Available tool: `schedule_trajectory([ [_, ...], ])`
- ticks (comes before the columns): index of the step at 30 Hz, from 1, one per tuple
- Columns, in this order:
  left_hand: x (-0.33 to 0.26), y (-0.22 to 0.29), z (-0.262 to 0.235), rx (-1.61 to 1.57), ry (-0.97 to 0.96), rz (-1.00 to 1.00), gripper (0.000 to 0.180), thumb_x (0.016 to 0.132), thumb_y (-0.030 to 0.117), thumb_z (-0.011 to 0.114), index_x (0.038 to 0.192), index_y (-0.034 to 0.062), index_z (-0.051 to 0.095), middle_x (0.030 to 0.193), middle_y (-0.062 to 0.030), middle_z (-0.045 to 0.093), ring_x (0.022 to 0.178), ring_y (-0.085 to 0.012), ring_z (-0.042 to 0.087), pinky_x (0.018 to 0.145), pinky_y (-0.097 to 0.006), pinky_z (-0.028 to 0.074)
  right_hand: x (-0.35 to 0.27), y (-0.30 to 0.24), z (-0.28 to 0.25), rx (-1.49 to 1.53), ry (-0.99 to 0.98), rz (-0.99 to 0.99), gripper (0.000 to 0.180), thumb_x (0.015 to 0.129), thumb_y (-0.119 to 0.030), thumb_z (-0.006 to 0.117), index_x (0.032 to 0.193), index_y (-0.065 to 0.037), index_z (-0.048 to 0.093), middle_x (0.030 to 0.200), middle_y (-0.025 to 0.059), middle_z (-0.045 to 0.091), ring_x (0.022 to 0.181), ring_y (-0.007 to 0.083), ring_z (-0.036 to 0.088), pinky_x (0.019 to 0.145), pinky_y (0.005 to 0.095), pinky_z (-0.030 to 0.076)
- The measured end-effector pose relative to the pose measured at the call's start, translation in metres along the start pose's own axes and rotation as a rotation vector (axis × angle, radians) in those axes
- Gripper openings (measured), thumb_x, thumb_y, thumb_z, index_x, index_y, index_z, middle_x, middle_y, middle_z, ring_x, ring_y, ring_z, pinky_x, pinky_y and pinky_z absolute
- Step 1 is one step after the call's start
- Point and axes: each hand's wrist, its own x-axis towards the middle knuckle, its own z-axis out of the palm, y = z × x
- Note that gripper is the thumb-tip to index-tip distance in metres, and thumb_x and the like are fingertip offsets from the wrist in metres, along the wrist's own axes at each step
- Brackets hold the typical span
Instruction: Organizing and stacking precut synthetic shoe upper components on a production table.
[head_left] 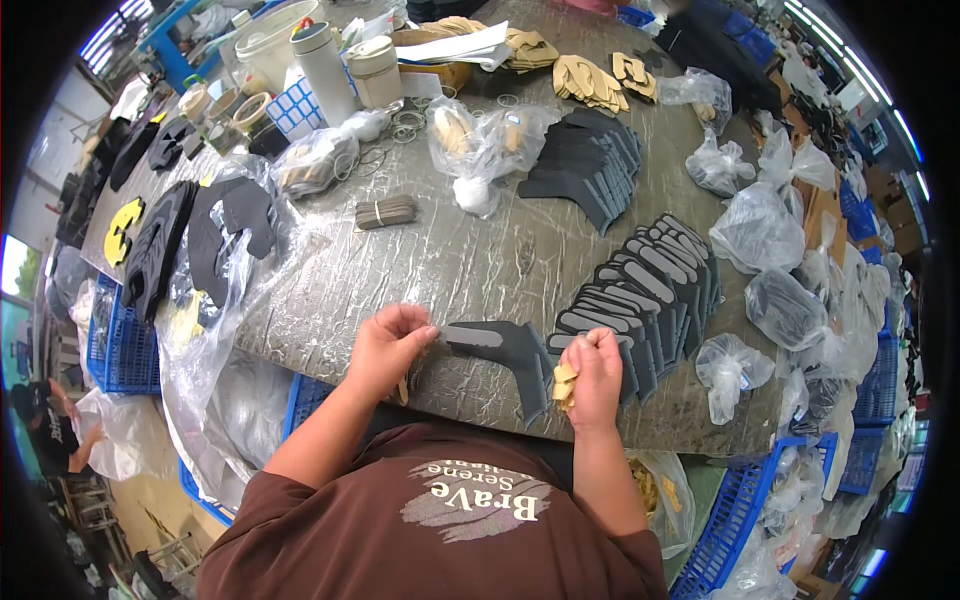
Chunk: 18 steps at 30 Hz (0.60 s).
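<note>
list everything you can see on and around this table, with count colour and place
dark cut piece: one, dark grey, at the near table edge between the hands
row of cut pieces: many, dark grey, overlapped right of centre
stack of cut pieces: many, dark grey, far centre
tan cut pieces: several, far edge
clear bags: many, along the right side
strap bundle: one, grey-brown, centre
cylindrical containers: two, pale, far left
table: one, grey
blue crates: several, beside the table
left hand: pinches the dark cut piece
right hand: holds small tan pieces

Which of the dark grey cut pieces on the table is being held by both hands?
The single dark grey piece at the table's near edge, pinched by the left hand and touched by the right hand; the others lie in overlapping rows.
</note>
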Motion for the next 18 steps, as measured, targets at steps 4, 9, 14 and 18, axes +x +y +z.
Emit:
schedule_trajectory([
  [4, 0.014, -0.001, -0.003, 0.134, -0.061, -0.086, 0.011, 0.082, 0.006, 0.067, 0.09, -0.0017, 0.065, 0.073, -0.0022, 0.064, 0.062, -0.0072, 0.056, 0.057, -0.022, 0.045, -0.005, 0.005, 0.014, -1.175, -0.278, -0.625, 0.009, 0.079, -0.014, 0.067, 0.084, -0.009, 0.062, 0.067, 0.0063, 0.052, 0.063, 0.022, 0.058, 0.053, 0.0337, 0.046],
  [9, 0.017, 0.009, 0.011, 0.278, -0.19, -0.131, 0.008, 0.081, 0.006, 0.066, 0.085, -0.0004, 0.066, 0.07, -0.0006, 0.062, 0.06, -0.0068, 0.054, 0.055, -0.022, 0.044, -0.023, 0.022, 0.01, -1.526, -0.367, -0.708, 0.01, 0.072, -0.012, 0.068, 0.081, -0.01, 0.064, 0.067, 0.0041, 0.052, 0.061, 0.0225, 0.057, 0.052, 0.0345, 0.047],
  [14, 0.019, 0.009, 0.017, 0.409, -0.223, -0.125, 0.008, 0.08, 0.007, 0.066, 0.082, -0.0005, 0.066, 0.067, -0.0011, 0.061, 0.059, -0.0071, 0.054, 0.054, -0.023, 0.044, -0.025, 0.026, 0.008, -1.523, -0.339, -0.741, 0.011, 0.072, -0.009, 0.071, 0.081, -0.008, 0.065, 0.064, 0.0053, 0.05, 0.058, 0.0232, 0.054, 0.05, 0.0355, 0.044],
  [18, 0.02, 0.008, 0.02, 0.441, -0.211, -0.128, 0.009, 0.079, 0.009, 0.067, 0.082, 0.0002, 0.068, 0.066, -0.001, 0.061, 0.058, -0.007, 0.054, 0.054, -0.023, 0.043, -0.025, 0.026, 0.007, -1.53, -0.344, -0.735, 0.011, 0.072, -0.009, 0.071, 0.081, -0.009, 0.065, 0.066, 0.0051, 0.05, 0.058, 0.0232, 0.055, 0.05, 0.0355, 0.044],
])
